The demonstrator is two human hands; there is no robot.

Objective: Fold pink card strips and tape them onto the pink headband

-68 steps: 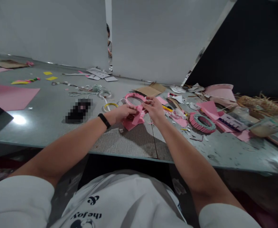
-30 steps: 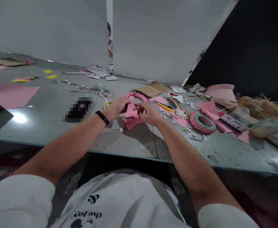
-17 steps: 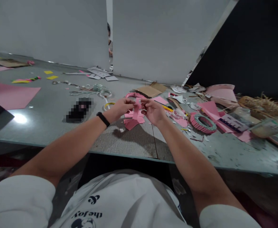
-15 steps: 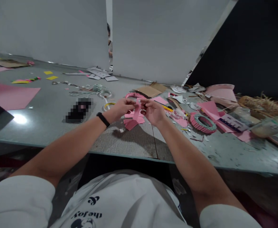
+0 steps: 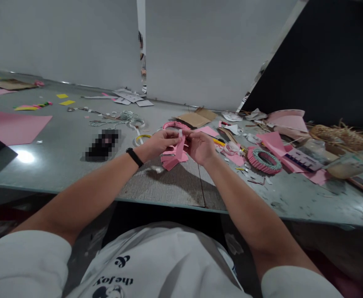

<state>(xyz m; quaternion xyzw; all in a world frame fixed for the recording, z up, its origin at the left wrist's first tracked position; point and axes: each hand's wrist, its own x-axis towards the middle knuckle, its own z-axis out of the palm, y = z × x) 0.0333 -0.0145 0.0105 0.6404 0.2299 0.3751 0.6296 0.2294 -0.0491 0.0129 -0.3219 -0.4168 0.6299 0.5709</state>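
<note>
head view, upright pink strip, between both hands

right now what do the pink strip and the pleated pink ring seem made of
The pink strip looks like matte coloured card or thick paper: no shine, clean cut edges. The pleated ring seems the same paper, folded into tight ridges, though its thickness is hard to tell.

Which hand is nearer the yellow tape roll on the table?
Left. The left hand is just beside the yellow tape roll, apparently not touching it. The right hand is farther away, on the far side of the pink paper strip between the hands.
</note>
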